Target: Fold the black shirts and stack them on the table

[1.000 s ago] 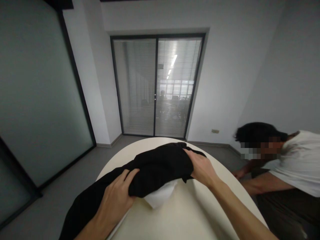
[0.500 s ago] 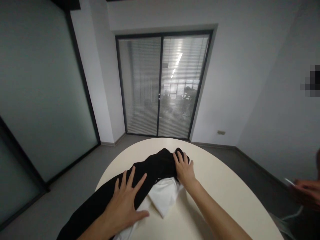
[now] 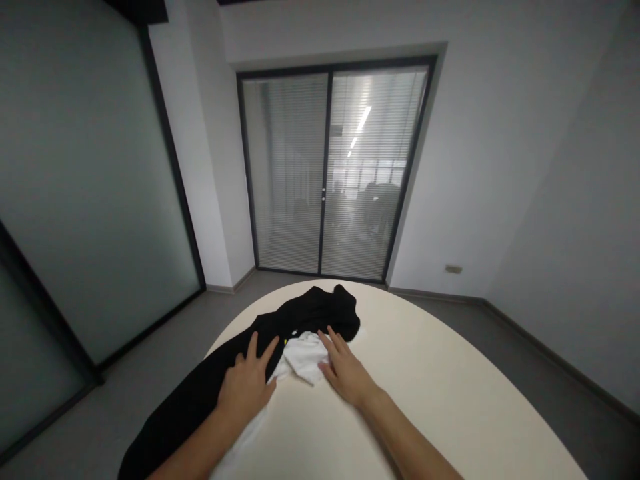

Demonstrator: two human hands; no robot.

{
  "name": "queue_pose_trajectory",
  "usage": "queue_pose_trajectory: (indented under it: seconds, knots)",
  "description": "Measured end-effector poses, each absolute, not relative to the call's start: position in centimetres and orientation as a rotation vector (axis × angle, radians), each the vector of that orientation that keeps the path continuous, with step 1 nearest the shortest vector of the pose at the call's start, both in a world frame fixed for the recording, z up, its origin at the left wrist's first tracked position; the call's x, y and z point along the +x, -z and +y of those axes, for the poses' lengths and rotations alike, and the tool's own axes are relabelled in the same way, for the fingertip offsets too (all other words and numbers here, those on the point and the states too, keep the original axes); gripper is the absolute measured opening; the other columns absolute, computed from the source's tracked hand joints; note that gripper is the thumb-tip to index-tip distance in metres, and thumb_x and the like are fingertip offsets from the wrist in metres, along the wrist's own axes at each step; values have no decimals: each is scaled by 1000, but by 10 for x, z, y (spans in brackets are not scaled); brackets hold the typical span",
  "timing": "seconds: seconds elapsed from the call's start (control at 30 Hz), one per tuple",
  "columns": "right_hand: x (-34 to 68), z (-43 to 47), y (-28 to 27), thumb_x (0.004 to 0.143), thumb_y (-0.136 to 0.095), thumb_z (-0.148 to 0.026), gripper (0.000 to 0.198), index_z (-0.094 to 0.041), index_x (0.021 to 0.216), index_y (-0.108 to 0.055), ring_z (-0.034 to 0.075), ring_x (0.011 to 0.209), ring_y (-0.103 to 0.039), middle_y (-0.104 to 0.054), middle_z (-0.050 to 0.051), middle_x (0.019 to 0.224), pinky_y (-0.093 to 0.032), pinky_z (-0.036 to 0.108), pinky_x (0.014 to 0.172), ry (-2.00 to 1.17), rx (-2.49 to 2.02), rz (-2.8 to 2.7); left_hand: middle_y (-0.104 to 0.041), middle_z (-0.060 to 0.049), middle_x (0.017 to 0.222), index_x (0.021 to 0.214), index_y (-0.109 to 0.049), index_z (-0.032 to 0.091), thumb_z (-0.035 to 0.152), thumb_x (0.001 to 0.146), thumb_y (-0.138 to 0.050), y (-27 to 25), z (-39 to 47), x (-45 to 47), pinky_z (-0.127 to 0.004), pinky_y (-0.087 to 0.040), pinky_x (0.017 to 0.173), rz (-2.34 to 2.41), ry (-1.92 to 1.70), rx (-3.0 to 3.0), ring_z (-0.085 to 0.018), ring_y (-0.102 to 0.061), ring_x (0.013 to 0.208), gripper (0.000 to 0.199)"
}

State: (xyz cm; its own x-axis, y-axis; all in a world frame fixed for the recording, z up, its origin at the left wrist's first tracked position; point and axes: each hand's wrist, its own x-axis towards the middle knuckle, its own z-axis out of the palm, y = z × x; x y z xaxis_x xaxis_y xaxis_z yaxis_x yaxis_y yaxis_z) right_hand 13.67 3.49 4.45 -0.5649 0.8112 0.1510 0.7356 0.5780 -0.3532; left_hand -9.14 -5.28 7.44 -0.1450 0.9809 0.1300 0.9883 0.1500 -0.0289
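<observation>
A long black piece of clothing (image 3: 185, 393) lies across the left part of the table, its bunched far end (image 3: 325, 307) near the back edge. White cloth (image 3: 303, 357) shows from under its near side; whether the two are one garment I cannot tell. My left hand (image 3: 249, 383) rests on the black fabric with its fingers apart, the thumb by the white cloth. At the right edge of the white cloth is my right hand (image 3: 347, 370), fingers stretched out and the fingertips at the border of black and white. Neither hand grips anything.
Under the clothing is a round cream table (image 3: 450, 400). Beyond it stands a dark-framed glass door (image 3: 325, 173) with blinds. Frosted glass panels (image 3: 90, 187) are on the left, and a white wall (image 3: 525, 167) with a small socket plate (image 3: 453, 269) is on the right.
My right hand has come off the bunched black end and moved left and nearer to the white cloth. The black end sits further left. The other person at the right is out of view.
</observation>
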Motion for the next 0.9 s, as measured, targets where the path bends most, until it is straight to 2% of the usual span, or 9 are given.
queue_pose_trajectory:
  seconds: [0.07, 0.2, 0.27, 0.37, 0.47, 0.7, 0.77, 0.83, 0.9]
  knots:
    - [145, 42, -46, 94, -46, -33, 68, -21, 157, -22, 31, 150, -18, -11, 11, 165, -25, 50, 119, -368, -1315, -2569, -24, -20, 160, 154, -27, 35, 36, 88, -55, -75, -30, -107, -46, -52, 83, -2313, 56, -1947, -37, -62, 110, 72]
    - [188, 36, -43, 94, -44, -40, 57, -22, 148, -44, 38, 146, -26, -33, 11, 159, -27, 59, 114, -224, -1648, -2539, -24, -18, 160, 155, -25, 35, 42, 88, -55, -68, 12, -125, -45, -50, 86, -2289, 51, -1945, -36, -62, 110, 73]
    - [218, 31, -36, 95, -41, -44, 55, -20, 145, -50, 39, 144, -30, -38, 13, 155, -27, 60, 113, -118, -1795, -2448, -26, -20, 159, 154, -27, 34, 43, 88, -54, -66, 31, -124, -45, -50, 86, -2301, 51, -1918, -36, -63, 109, 73]
    - [254, 26, -23, 97, -32, -54, 60, -25, 147, -47, 35, 146, -29, -36, 8, 157, -25, 55, 116, -99, -1835, -2342, -27, -22, 158, 154, -27, 32, 42, 86, -56, -67, 51, -118, -45, -49, 86, -2316, 41, -1894, -38, -62, 110, 74]
    - [267, 28, -15, 97, -31, -56, 60, -28, 147, -46, 30, 147, -26, -36, 3, 158, -22, 51, 118, -161, -1776, -2325, -30, -22, 156, 154, -29, 31, 41, 85, -56, -68, 56, -115, -45, -49, 85, -2315, 41, -1893, -38, -61, 111, 75]
    - [257, 32, -16, 94, -36, -56, 56, -28, 139, -55, 29, 144, -32, -43, 4, 153, -22, 50, 117, -150, -1723, -2278, -34, -21, 153, 153, -31, 30, 36, 82, -56, -69, 40, -118, -52, -47, 89, -2365, 80, -1943, -41, -60, 114, 75]
    - [257, 30, -18, 94, -36, -55, 56, -28, 139, -55, 28, 144, -32, -44, 4, 153, -21, 50, 117, -161, -1720, -2268, -32, -21, 155, 151, -36, 28, 35, 78, -61, -73, 41, -112, -60, -41, 96, -2411, 75, -1901, -48, -49, 126, 78]
    - [258, 28, -21, 94, -36, -56, 56, -28, 138, -56, 28, 144, -32, -44, 4, 152, -21, 49, 117, -183, -1723, -2250, -25, -22, 159, 146, -44, 20, 37, 73, -68, -77, 43, -95, -67, -26, 107, -2373, 144, -1825, -54, -26, 140, 80]
    - [260, 27, -22, 95, -34, -56, 56, -27, 138, -56, 27, 143, -35, -46, 4, 151, -22, 47, 117, -201, -1729, -2224, -17, -22, 162, 143, -47, 10, 40, 74, -68, -78, 44, -68, -63, -13, 115, -2206, 351, -1789, -51, -7, 146, 78]
